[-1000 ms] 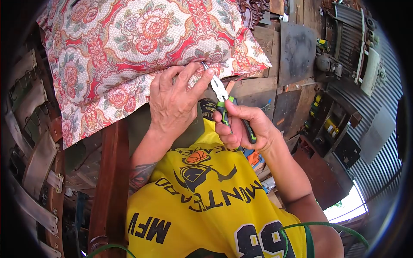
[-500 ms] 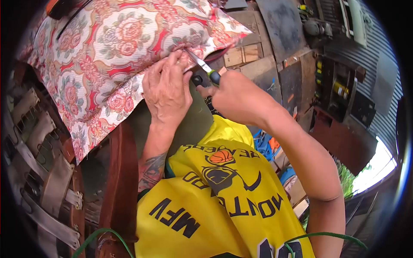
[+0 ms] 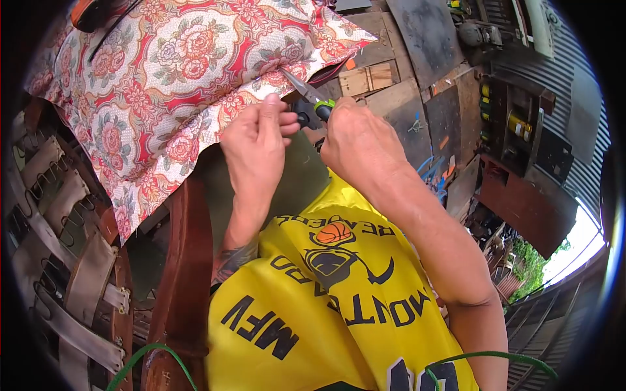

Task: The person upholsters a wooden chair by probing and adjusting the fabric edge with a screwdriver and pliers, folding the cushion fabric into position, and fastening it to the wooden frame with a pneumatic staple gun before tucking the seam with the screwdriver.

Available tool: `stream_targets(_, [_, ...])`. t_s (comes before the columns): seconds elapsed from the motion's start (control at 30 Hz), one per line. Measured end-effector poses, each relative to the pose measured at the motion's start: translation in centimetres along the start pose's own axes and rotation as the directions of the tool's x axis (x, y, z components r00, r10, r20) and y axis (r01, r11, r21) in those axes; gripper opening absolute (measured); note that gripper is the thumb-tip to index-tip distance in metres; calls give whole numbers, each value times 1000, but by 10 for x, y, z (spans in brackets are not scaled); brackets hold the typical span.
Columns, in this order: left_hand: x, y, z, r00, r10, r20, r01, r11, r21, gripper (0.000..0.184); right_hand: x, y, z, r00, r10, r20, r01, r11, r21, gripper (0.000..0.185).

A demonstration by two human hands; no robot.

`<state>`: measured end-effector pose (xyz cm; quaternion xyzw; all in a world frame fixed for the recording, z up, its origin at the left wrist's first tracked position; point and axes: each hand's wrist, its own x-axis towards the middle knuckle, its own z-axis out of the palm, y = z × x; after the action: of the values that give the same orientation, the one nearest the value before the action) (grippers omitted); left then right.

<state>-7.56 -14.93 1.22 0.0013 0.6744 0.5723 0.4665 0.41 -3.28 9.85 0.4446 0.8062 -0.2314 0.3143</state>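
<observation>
A cushion in red and white floral fabric (image 3: pixel 195 49) fills the upper left of the view. My right hand (image 3: pixel 362 137) is closed around the green and black handles of the pliers (image 3: pixel 304 88), whose metal jaws touch the fabric near the cushion's lower edge seam. Just below that edge is my left hand (image 3: pixel 257 140), off the fabric, its fingers curled with the thumb raised. Whether anything thin lies between its fingers is too small to tell.
A reddish-brown wooden frame (image 3: pixel 176 274) stands at lower left, beside grey straps (image 3: pixel 81 332) with metal springs. Orange and black object (image 3: pixel 87 14) rests on the cushion's top left. Boards and shelves with yellow items (image 3: pixel 520 127) are at right.
My right hand has turned over with the pliers, its back now facing up. My left hand has come off the fabric and turned. The cushion appears farther left in view.
</observation>
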Motion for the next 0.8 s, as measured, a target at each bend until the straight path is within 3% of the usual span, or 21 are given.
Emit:
stream_targets(0.03, [0,1,3,1000,0,0,0,1000,2,36,-1,0,2,999,-17,-36,17,1000,-7,25])
stream_targets(0.1, [3,0,15,952,-228,204,288,895,-341,45,-3,1,8,997,-33,-72,32,999,-13,24])
stream_targets(0.13, [5,-2,21,952,-229,205,289,895,-340,45,-4,1,11,991,-59,-123,55,998,-42,23])
stream_targets(0.2, [10,-6,31,901,-169,398,411,626,-663,48,-4,3,17,981,-94,-170,82,994,-76,22])
stream_targets(0.27, [11,-10,39,904,-168,394,414,574,-707,42,-3,5,21,952,-154,-264,124,984,-126,19])
stream_targets(0.4, [15,-25,47,915,-141,379,397,491,-776,36,0,3,13,967,-120,-224,101,991,-91,28])
stream_targets(0.47, [14,-19,48,922,-151,356,383,476,-792,33,5,9,-10,997,-56,44,52,994,96,44])
stream_targets(0.5, [13,-15,48,923,-167,348,383,493,-781,33,14,26,-10,997,-63,45,59,995,86,44])
stream_targets(0.57, [11,-13,49,928,-155,339,369,515,-774,35,37,64,-8,914,-311,262,102,800,591,54])
stream_targets(0.6, [10,-13,48,933,-154,326,357,511,-782,35,39,72,-13,841,-275,466,-203,637,743,58])
stream_targets(0.63, [9,-13,49,931,-161,327,362,522,-772,37,40,84,-8,755,-368,543,-431,345,834,55])
stream_targets(0.67, [11,-13,50,930,-164,328,363,537,-761,38,42,97,6,667,-485,565,-634,28,773,56])
stream_targets(0.7, [10,-11,51,929,-185,319,367,545,-754,40,42,102,20,598,-625,501,-764,-256,592,59])
stream_targets(0.73, [9,-8,51,936,-184,299,351,546,-761,40,43,104,37,517,-758,398,-819,-301,489,65])
stream_targets(0.8, [8,-7,50,919,-239,313,392,495,-775,40,39,88,42,445,-853,272,-888,-379,261,69])
